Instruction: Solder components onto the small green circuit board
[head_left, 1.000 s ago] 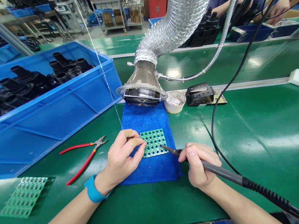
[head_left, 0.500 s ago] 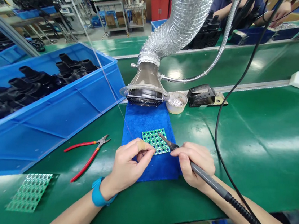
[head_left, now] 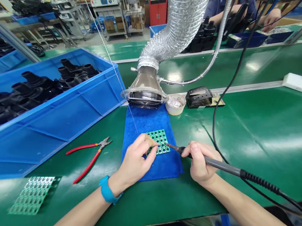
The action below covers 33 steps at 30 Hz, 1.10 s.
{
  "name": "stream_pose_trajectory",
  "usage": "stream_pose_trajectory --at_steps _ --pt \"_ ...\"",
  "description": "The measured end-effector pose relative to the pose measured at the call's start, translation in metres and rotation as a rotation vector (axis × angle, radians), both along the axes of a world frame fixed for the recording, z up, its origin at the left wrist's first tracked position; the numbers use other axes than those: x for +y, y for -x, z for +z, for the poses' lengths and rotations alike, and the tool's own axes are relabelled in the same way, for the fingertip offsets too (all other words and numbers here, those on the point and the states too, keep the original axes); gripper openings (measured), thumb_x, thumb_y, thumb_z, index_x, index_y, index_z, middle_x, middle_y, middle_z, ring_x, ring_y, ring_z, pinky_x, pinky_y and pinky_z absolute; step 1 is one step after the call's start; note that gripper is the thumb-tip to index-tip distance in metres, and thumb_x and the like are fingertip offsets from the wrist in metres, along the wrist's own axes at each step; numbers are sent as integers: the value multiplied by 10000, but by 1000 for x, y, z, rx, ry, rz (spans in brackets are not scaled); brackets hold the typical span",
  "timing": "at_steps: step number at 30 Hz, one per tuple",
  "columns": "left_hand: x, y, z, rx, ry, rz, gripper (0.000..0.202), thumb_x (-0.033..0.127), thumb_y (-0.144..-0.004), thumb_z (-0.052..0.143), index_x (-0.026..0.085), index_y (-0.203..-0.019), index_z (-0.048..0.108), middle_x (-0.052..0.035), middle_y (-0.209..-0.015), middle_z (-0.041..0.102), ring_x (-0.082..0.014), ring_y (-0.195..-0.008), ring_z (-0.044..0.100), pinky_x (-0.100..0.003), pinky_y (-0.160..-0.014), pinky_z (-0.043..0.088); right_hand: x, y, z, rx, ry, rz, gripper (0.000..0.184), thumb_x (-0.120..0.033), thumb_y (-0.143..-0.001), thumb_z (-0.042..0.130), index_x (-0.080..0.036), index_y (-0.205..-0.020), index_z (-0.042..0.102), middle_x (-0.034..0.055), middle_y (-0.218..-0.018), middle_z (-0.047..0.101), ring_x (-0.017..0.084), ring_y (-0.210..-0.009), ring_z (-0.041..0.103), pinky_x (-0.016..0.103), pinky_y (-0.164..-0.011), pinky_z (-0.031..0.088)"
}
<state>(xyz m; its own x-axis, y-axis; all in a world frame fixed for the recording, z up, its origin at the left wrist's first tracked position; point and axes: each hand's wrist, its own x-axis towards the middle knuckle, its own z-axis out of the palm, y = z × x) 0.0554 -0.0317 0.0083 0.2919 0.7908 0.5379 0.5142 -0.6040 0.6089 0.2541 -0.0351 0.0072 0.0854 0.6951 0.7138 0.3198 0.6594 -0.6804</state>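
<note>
View: head, looking down at the bench and both hands.
Change: the left hand has slid onto the near left of the board, and the iron has swung flatter, its tip now at the board's right edge rather than over its face.
Left hand: the left hand is pinched narrow, its taped fingertips closing on a thin wire that runs down from upper left; a blue wristband circles the wrist.
Right hand: the right hand grips a soldering iron like a pen, firmly closed around its grey handle.
Board: a green perforated circuit board lies flat on a blue towel, partly covered by the left hand.
Near the hands: red-handled side cutters lie left of the towel, and a second green board lies nearer the bench edge.
Beyond: a foil extraction duct ends in a hood at the towel's far end, beside a dish of metal wool and an iron stand.
Left side: a blue crate holds black moulded parts.
</note>
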Motion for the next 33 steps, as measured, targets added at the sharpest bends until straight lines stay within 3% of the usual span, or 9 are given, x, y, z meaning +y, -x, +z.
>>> stream_pose_trajectory --at_steps 7,22,28,33 --pt "2 -2 -3 61 -38 -9 115 108 -951 573 179 -879 629 -27 -854 604 -137 -816 620 -262 -722 516 1 2 4 7 76 26 453 -206 -976 443 -196 -543 573 -15 -483 575 105 -415 529 259 -451 404" --pt "4 0 -2 102 -62 3 104 118 -952 574 175 -903 645 -33 -851 610 -139 -801 624 -261 -707 525 1 2 4 -44 61 48 447 -186 -974 449 -192 -545 573 -20 -476 569 98 -410 532 250 -456 407" --pt "4 8 7 44 -160 186 73 130 -935 602 181 -906 645 -38 -903 596 -127 -784 609 -242 -633 524 5 -4 1 53 9 -100 425 -194 -986 450 -195 -595 617 -6 -543 615 117 -465 554 276 -492 436" --pt "6 25 15 121 -408 323 82 131 -872 693 182 -869 629 -65 -945 627 -184 -901 648 -327 -765 563 20 -10 4 -59 -47 -267 379 -209 -1012 433 -191 -719 674 19 -621 648 138 -544 586 294 -550 458"
